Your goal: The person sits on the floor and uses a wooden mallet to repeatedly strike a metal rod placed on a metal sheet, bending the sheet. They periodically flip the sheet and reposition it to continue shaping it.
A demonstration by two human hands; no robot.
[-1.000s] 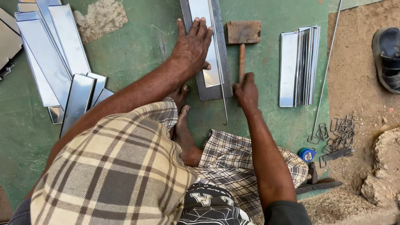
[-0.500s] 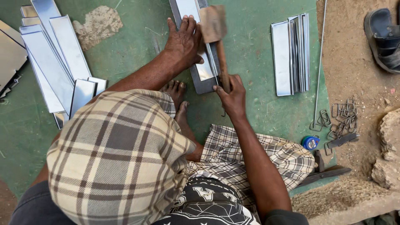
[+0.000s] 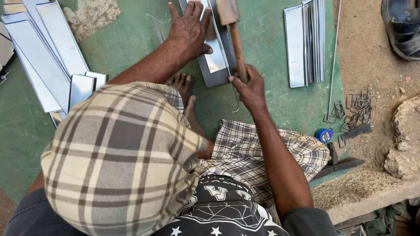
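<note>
Entry: my left hand (image 3: 189,27) flat, pinning the shiny folded sheet-metal strip (image 3: 215,59); right hand (image 3: 247,85) clenching the wooden-handled mallet (image 3: 234,30), best struck squarely, clear of fingers.

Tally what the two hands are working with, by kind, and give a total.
Wooden mallet, in the right hand: 1
Metal strip, under the left hand: 1
Thin wire rod along the strip: 1
Total: 3

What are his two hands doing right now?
Left hand: open, pressed flat on the metal strip.
Right hand: closed around the wooden mallet handle.
</note>
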